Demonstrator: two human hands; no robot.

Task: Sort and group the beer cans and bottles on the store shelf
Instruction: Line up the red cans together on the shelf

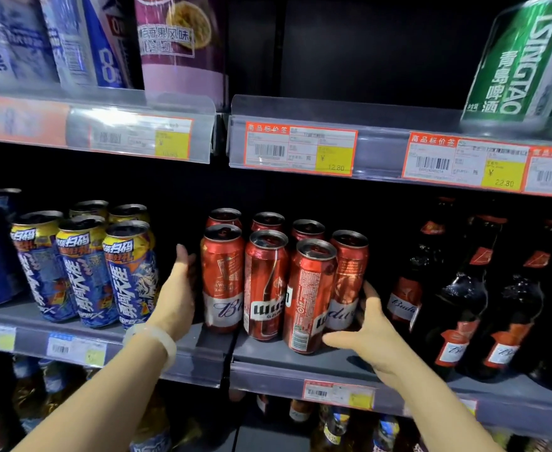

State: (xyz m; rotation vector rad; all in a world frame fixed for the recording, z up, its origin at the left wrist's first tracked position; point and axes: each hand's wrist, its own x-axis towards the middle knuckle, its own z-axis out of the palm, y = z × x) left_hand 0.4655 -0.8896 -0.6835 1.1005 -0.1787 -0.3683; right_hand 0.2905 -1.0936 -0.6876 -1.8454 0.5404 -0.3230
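Several red Budweiser cans stand bunched in the middle of the grey shelf. My left hand lies flat with straight fingers against the left side of the leftmost red can. My right hand is spread open at the right side of the group, its fingers at the rightmost can and its thumb stretched toward the base of the front can. Blue and yellow cans stand in rows to the left. Dark Budweiser bottles stand to the right.
An upper shelf with price tags overhangs the cans. It carries blue cans, a purple can and a green Tsingtao can. More bottles and cans fill the lower shelf. A dark gap separates the red cans from the blue ones.
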